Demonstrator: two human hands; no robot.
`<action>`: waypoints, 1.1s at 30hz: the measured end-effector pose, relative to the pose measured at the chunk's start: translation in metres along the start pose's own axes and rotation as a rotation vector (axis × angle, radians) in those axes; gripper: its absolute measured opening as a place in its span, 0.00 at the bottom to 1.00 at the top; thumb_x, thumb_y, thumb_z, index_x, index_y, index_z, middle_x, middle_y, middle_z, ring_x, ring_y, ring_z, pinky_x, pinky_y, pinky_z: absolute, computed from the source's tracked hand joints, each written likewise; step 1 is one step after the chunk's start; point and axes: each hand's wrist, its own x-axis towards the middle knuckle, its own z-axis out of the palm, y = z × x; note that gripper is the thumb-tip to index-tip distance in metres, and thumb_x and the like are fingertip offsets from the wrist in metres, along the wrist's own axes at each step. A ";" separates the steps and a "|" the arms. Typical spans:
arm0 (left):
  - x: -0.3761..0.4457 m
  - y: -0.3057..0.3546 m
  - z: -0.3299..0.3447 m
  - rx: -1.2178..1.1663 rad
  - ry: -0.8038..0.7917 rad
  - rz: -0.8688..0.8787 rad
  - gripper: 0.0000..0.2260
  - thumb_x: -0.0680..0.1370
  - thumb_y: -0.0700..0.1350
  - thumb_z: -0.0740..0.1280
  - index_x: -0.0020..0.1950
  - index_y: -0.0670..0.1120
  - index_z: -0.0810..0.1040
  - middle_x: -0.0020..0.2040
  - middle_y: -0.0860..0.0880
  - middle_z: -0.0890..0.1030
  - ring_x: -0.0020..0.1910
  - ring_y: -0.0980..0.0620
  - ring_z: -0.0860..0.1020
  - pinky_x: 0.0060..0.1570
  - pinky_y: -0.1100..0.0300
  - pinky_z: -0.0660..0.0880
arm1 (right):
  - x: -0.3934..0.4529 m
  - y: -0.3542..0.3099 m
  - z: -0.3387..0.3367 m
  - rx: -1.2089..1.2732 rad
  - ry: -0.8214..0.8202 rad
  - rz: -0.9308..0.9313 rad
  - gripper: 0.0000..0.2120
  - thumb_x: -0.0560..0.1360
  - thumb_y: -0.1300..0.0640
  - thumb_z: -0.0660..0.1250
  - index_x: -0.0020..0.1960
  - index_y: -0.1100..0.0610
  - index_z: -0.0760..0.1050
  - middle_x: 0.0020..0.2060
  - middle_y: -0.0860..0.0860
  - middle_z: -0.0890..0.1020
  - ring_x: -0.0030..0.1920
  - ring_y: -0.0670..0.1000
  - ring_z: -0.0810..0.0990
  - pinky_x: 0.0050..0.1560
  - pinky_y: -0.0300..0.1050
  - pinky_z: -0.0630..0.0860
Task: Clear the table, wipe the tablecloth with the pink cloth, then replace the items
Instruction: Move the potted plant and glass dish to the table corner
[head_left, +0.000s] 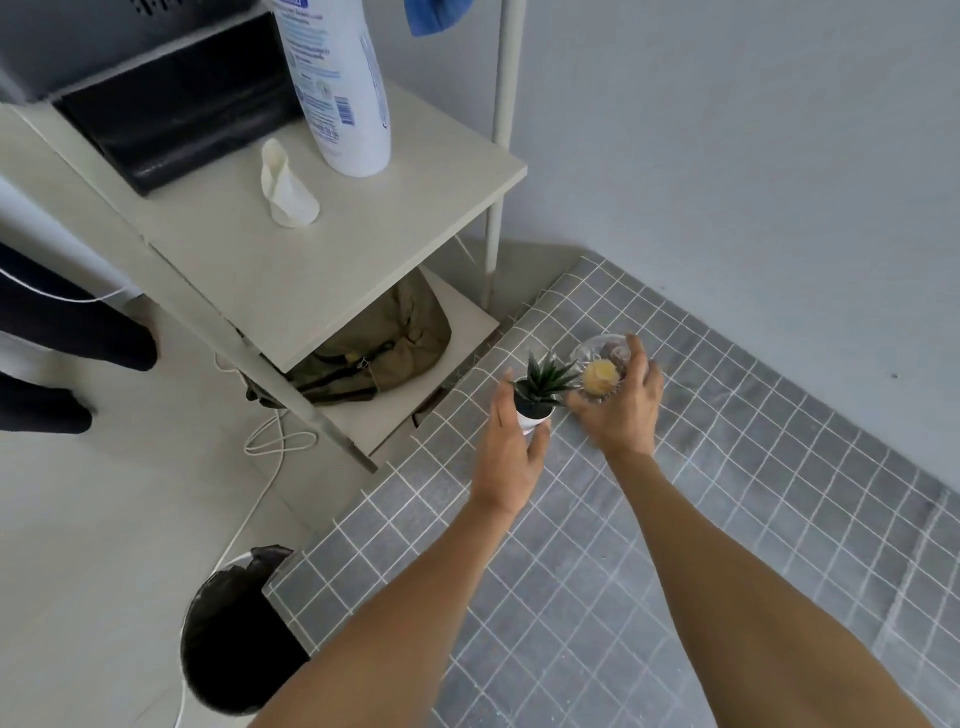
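A grey tablecloth (701, 519) with a white grid covers the table. Near its far left corner stands a small green succulent in a white pot (540, 400). My left hand (511, 457) wraps around the pot from the near side. Just right of the plant is a clear glass bowl (597, 353) holding a yellow ball and something brown. My right hand (621, 410) curls around the bowl's near right side. No pink cloth is in view.
A white shelf unit (332, 260) stands left of the table with a tall white bottle (337, 88), a small white object and a dark box. A khaki bag (384, 348) lies on its lower shelf. A black-lined bin (234, 629) sits by the table's near left corner. Another person's legs are at far left.
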 end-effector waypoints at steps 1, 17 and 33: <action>0.004 0.000 0.003 -0.002 -0.005 0.000 0.28 0.79 0.44 0.64 0.75 0.39 0.56 0.67 0.42 0.71 0.62 0.46 0.77 0.56 0.60 0.77 | 0.003 0.001 0.000 0.011 -0.001 -0.004 0.48 0.62 0.53 0.79 0.75 0.49 0.56 0.66 0.61 0.65 0.66 0.61 0.66 0.63 0.57 0.71; 0.024 0.000 0.015 0.081 -0.112 0.016 0.31 0.81 0.49 0.61 0.78 0.41 0.50 0.77 0.43 0.59 0.70 0.43 0.70 0.59 0.50 0.77 | 0.019 0.010 -0.012 -0.269 -0.215 -0.014 0.49 0.73 0.38 0.65 0.77 0.48 0.34 0.76 0.64 0.40 0.77 0.64 0.49 0.74 0.58 0.51; -0.034 0.000 -0.023 0.650 -0.469 0.054 0.29 0.83 0.57 0.45 0.78 0.41 0.46 0.79 0.41 0.44 0.78 0.44 0.42 0.75 0.51 0.41 | -0.102 0.020 -0.080 -0.449 -0.314 0.162 0.32 0.81 0.42 0.51 0.79 0.49 0.39 0.78 0.57 0.42 0.78 0.58 0.42 0.75 0.55 0.42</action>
